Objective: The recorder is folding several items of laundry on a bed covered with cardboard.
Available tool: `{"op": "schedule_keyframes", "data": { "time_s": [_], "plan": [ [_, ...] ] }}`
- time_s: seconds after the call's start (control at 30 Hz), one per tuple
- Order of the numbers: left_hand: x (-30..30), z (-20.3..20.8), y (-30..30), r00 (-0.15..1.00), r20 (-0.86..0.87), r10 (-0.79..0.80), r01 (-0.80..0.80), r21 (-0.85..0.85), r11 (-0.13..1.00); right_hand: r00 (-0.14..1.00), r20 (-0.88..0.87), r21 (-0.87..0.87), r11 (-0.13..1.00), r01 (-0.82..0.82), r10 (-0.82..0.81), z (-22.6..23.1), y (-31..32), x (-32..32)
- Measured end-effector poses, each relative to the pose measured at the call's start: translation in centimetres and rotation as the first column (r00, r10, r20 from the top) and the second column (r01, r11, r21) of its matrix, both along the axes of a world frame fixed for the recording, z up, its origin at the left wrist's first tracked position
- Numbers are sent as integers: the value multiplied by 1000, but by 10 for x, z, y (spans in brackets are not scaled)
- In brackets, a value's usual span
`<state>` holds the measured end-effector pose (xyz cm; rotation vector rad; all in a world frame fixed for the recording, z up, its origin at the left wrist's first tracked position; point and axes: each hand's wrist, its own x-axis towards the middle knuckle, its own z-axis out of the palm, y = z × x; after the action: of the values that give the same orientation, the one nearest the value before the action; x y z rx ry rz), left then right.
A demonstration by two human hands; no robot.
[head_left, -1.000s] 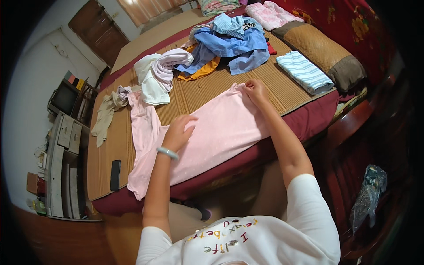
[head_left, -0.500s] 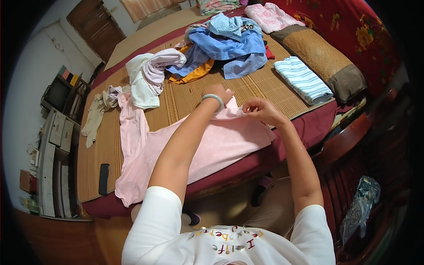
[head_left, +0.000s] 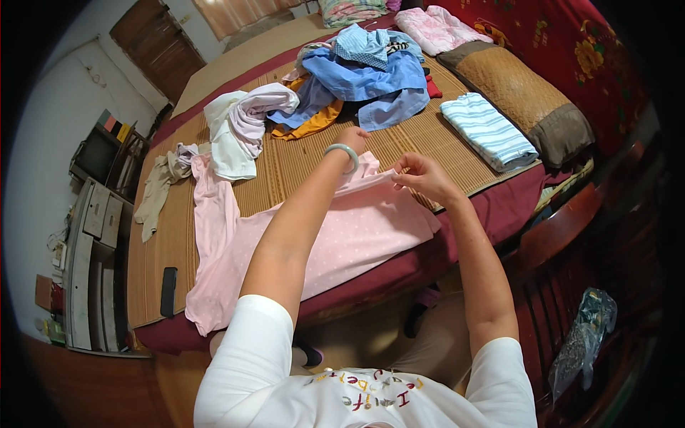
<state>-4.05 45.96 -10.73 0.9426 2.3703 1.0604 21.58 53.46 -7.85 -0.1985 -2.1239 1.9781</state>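
A pale pink top (head_left: 335, 235) with small white dots lies spread along the bed's near edge, a long sleeve stretched out at the left. My right hand (head_left: 427, 178) pinches the raised far edge of the top between thumb and fingers. Farther left, my left hand (head_left: 352, 138), with a pale bangle (head_left: 342, 150) on its wrist, is just above a bunched fold of the same top. Its fingers are mostly hidden behind the hand, so their grip does not show.
A heap of blue clothes (head_left: 371, 78) and a white garment (head_left: 232, 139) lie beyond the top on the woven mat (head_left: 285, 182). A folded striped cloth (head_left: 489, 132) sits right, beside a brown pillow (head_left: 514, 93). A black phone (head_left: 168, 291) lies at left; a wooden chair (head_left: 556, 228) stands right.
My left hand has shifted slightly up and away from the pink fold. My right hand keeps hold of the top's edge, nearly in the same place.
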Motion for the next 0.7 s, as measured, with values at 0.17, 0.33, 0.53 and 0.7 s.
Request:
{"op": "schedule_keyframes", "data": {
  "time_s": [0.17,0.33,0.53,0.7],
  "plan": [
    [32,7,9,934,-139,-329,257,-379,889,997,71,-13,1000,10,-9,3,12,22],
    [20,18,-1,958,-235,-163,136,-124,983,997,25,-64,996,-65,67,10,8,17],
    [18,15,-13,926,-372,-69,86,30,996,998,3,-91,993,-69,70,22,5,17],
    [0,-1,-19,948,-310,-71,67,-26,997,977,-87,-157,971,182,-197,14,-6,-13]
  ]
}}
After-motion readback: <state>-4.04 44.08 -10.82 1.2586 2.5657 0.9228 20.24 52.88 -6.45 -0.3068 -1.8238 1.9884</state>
